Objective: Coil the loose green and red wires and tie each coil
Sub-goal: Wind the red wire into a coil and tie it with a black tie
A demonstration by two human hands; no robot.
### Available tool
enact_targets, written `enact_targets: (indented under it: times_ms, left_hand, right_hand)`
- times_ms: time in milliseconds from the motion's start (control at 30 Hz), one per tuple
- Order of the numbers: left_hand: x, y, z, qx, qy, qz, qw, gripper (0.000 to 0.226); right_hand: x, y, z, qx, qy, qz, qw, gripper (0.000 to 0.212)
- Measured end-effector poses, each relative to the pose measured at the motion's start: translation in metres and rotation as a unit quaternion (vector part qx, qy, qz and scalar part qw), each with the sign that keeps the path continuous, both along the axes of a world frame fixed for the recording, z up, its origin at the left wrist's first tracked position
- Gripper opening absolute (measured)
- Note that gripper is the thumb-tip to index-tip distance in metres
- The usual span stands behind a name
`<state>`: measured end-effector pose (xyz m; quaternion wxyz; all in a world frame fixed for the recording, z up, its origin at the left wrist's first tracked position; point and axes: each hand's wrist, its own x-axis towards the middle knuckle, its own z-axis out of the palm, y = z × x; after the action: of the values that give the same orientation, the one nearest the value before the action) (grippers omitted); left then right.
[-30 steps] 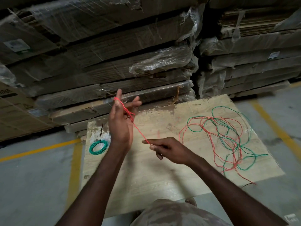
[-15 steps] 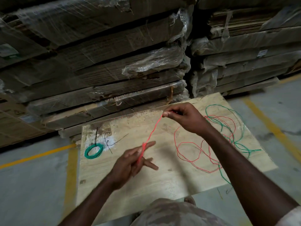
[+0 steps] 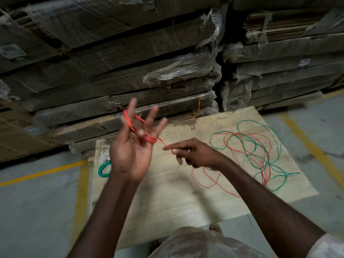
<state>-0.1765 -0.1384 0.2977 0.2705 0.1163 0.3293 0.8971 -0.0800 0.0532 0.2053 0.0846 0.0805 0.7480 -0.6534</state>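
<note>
Big stacks of wrapped cartons (image 3: 115,58) wall off the far side, so my free room is over the wooden board (image 3: 167,198) and the grey floor around it. The board's near edge sits just ahead of my knee, its right edge runs out beyond the tangle, and both arms hang above it with open air between them.

What's new: half a second ago my left hand (image 3: 130,151) was low over the board and my right hand (image 3: 195,152) was out far, drawing slack. Now the left is back up, palm toward me, fingers spread and straight, with turns of red wire (image 3: 149,139) lying across them. The right has come in close beside it, thumb and forefinger pinching the red strand just off the wraps, the short span taut. So another turn is going on, and the red coil is growing, I'd say only a few loops so far.

Most of the red wire lies loose on the right of the board, mixed with the loose green wire (image 3: 249,144). Over on the left, partly hidden behind my left wrist, sits the green coil (image 3: 103,169).
</note>
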Motion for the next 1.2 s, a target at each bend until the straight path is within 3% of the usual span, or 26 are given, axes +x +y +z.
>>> enact_targets:
  times_ms: [100,167,200,267,300,333,367,467,533,600,733,933,1100,1200]
  left_hand:
    - [-0.045,0.001,0.002,-0.016,0.059,0.081,0.995,0.055]
    - [-0.065,0.002,-0.011,-0.155,0.179,0.143,0.961,0.054]
    - [-0.070,0.002,-0.021,-0.260,0.269,0.156,0.914,0.054]
    - [-0.072,0.000,-0.051,-0.438,0.424,0.122,0.783,0.053]
    - [-0.070,-0.003,-0.066,-0.491,0.464,0.093,0.731,0.052]
    - [-0.068,-0.008,-0.082,-0.521,0.479,0.054,0.705,0.051]
    - [-0.064,-0.014,-0.093,-0.527,0.470,0.004,0.708,0.050]
    - [-0.036,-0.025,-0.104,-0.468,0.298,-0.158,0.817,0.042]
    - [-0.007,-0.028,-0.094,-0.370,0.175,-0.240,0.880,0.044]
    - [0.016,-0.028,-0.083,-0.261,0.079,-0.282,0.920,0.046]
    - [0.040,-0.024,-0.056,-0.095,-0.002,-0.289,0.953,0.053]
    - [0.029,-0.012,-0.020,0.081,-0.044,-0.213,0.973,0.055]
    - [-0.010,0.013,-0.014,-0.025,-0.001,-0.066,0.997,0.055]
    - [-0.032,0.021,-0.029,-0.166,0.095,0.047,0.980,0.052]
  right_hand:
    - [0.015,-0.012,0.009,0.028,-0.015,0.089,0.996,0.032]
    - [0.022,-0.013,0.020,0.014,-0.013,0.111,0.994,0.032]
    - [0.023,-0.012,0.026,0.018,-0.005,0.118,0.993,0.031]
    - [0.026,-0.005,0.040,0.034,0.019,0.125,0.991,0.026]
    - [0.027,0.001,0.048,0.034,0.036,0.111,0.993,0.023]
    - [0.027,0.009,0.053,0.034,0.057,0.084,0.994,0.021]
    - [0.028,0.016,0.059,0.033,0.075,0.044,0.996,0.021]
    - [0.023,0.038,0.062,0.072,0.112,-0.087,0.987,0.022]
    - [0.017,0.044,0.057,0.091,0.124,-0.136,0.979,0.024]
    - [0.010,0.044,0.053,0.110,0.131,-0.167,0.971,0.025]
    - [-0.001,0.036,0.039,0.146,0.127,-0.177,0.965,0.022]
    - [0.005,0.013,0.004,0.203,0.109,-0.058,0.971,0.020]
    - [0.028,-0.018,0.005,0.198,0.068,0.065,0.976,0.031]
    - [0.036,-0.024,0.024,0.176,0.053,0.103,0.978,0.028]
